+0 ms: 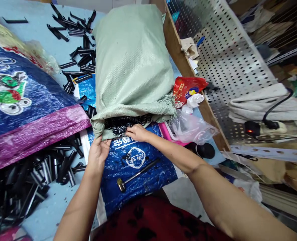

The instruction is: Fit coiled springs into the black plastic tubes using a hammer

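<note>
1. One pale green sack (133, 60), full and bulging, lies on the bench, its mouth facing the person; dark pieces (119, 129) show inside, too bunched to count.
2. Two hands at that mouth! Left hand (102, 151) on the near left corner, forearm angled up from below, palm partly upturned, fingers slightly spread, fingertips at the lip; how firmly they pinch, I can't tell.
3. Right hand (139, 133) comes across from the right, arm long and slanting, fingers curled narrow beside the dark pieces; whether one is gripped, can't tell.
4. One hammer (140, 173) lies below the hands, on one blue sheet (151, 185).
5. One red packet (187, 90) sits right of the sack; one big printed bag (43, 100) lies left, black parts (48, 170) heaped around it, overlapping beyond counting.
</note>
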Action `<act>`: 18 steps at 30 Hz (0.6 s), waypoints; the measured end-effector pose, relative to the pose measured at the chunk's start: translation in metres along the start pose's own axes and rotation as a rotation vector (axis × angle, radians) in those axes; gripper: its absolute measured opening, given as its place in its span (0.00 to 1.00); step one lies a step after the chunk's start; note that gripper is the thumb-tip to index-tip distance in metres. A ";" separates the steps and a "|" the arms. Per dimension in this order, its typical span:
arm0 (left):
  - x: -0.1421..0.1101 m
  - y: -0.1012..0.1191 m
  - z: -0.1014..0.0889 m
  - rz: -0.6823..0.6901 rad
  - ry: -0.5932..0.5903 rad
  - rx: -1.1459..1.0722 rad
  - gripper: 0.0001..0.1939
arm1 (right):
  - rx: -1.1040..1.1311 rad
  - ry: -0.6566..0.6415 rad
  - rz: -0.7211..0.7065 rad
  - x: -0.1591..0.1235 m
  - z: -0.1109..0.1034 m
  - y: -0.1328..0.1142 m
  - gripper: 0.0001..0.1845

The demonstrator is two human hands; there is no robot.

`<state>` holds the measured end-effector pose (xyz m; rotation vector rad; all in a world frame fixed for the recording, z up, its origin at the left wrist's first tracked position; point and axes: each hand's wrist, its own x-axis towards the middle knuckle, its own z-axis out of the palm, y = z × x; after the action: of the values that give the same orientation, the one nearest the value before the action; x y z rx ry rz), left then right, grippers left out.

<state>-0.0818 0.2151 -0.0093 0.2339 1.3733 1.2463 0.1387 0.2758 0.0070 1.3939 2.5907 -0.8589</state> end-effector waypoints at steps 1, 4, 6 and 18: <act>0.001 0.000 0.005 -0.091 0.005 -0.225 0.10 | 0.017 -0.001 0.002 0.002 -0.002 -0.001 0.12; 0.013 -0.002 0.029 -0.239 0.017 -0.603 0.15 | 0.051 0.015 0.020 0.003 -0.003 -0.005 0.11; 0.023 -0.002 0.047 -0.230 -0.021 -0.631 0.18 | 0.066 0.029 0.026 0.000 -0.001 -0.006 0.10; -0.006 0.000 0.045 -0.164 -0.172 -0.618 0.21 | 0.084 0.154 -0.037 -0.033 0.019 -0.022 0.08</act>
<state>-0.0442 0.2335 0.0069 -0.1955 0.7938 1.4119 0.1371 0.2320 0.0111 1.4947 2.7312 -0.9102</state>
